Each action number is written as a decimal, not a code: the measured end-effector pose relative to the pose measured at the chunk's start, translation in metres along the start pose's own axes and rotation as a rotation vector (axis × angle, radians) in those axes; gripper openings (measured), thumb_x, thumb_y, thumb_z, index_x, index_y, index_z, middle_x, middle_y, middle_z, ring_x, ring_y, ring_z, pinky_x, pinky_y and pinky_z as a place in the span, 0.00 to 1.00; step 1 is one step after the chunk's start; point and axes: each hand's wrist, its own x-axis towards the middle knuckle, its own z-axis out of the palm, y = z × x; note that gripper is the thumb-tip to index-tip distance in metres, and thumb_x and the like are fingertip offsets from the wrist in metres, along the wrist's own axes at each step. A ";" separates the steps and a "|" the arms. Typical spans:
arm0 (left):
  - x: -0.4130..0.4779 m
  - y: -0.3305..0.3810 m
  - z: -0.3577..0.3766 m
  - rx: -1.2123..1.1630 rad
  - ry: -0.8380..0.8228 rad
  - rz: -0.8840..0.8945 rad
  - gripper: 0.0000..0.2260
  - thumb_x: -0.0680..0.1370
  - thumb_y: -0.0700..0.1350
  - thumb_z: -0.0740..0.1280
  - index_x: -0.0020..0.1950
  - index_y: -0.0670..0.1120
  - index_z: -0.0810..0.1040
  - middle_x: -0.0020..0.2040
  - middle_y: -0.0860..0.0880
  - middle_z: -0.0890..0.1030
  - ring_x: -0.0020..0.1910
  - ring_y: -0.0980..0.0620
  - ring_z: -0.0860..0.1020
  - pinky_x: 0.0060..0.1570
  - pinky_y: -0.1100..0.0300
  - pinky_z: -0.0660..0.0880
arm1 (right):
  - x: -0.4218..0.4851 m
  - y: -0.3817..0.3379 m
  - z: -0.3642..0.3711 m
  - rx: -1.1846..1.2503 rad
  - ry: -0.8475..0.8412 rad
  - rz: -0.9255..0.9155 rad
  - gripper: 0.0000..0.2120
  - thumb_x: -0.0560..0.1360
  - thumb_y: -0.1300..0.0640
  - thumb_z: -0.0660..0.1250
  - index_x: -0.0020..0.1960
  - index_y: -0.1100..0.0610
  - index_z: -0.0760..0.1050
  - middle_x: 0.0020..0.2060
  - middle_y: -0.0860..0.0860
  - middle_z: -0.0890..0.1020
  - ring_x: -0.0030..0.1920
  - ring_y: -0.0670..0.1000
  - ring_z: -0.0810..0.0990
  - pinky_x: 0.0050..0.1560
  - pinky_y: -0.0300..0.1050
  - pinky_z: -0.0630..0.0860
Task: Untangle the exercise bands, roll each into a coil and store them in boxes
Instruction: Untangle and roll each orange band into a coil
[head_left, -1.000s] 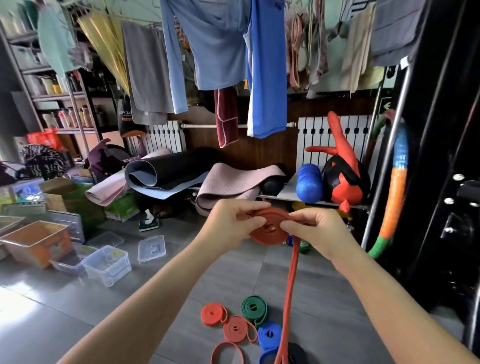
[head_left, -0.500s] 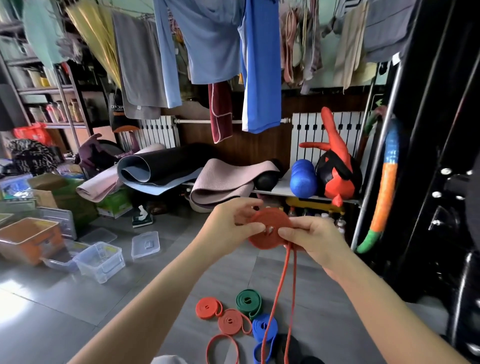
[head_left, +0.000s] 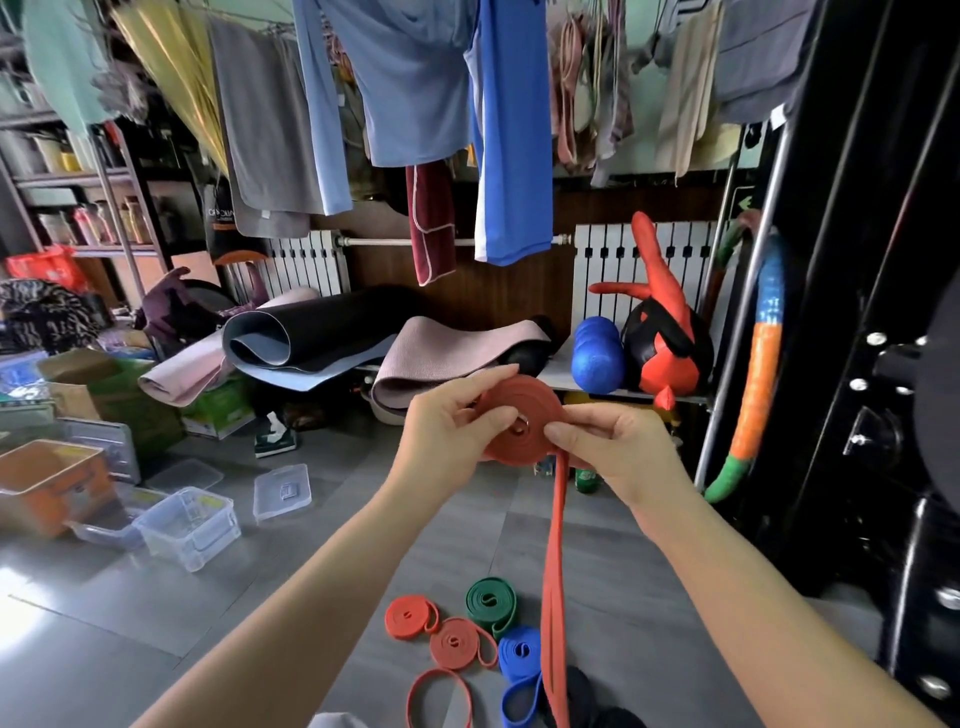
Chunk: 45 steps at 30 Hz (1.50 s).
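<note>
The left hand (head_left: 447, 431) is curled round the half-wound red band coil (head_left: 519, 415), which is held up well above the floor (head_left: 311, 582). The coil's lower edge is pinched by the right hand (head_left: 618, 452), where the loose tail (head_left: 553, 597) hangs down. The tail is best fed flat and untwisted under light tension, each turn pinned by a thumb, so nothing springs open before a clear box (head_left: 189, 525) is reached.
</note>
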 end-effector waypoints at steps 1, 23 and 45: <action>-0.002 -0.002 0.004 -0.038 0.035 -0.009 0.22 0.73 0.29 0.68 0.48 0.59 0.81 0.46 0.56 0.83 0.43 0.59 0.82 0.36 0.61 0.79 | 0.000 0.003 0.002 0.021 0.030 0.002 0.09 0.70 0.68 0.70 0.44 0.55 0.81 0.32 0.47 0.85 0.33 0.43 0.82 0.34 0.32 0.76; -0.013 -0.020 -0.003 0.418 -0.038 0.142 0.25 0.71 0.33 0.71 0.52 0.65 0.75 0.51 0.50 0.80 0.52 0.52 0.78 0.58 0.58 0.74 | -0.020 0.038 -0.008 -0.040 0.003 0.094 0.09 0.68 0.68 0.71 0.48 0.65 0.80 0.31 0.49 0.84 0.33 0.44 0.82 0.37 0.32 0.77; -0.009 -0.003 0.006 0.918 -0.560 0.292 0.22 0.74 0.38 0.68 0.66 0.54 0.75 0.54 0.49 0.80 0.53 0.54 0.74 0.54 0.65 0.67 | -0.023 0.025 -0.024 -0.102 -0.125 0.067 0.11 0.64 0.65 0.73 0.42 0.53 0.81 0.36 0.47 0.85 0.39 0.44 0.83 0.42 0.34 0.78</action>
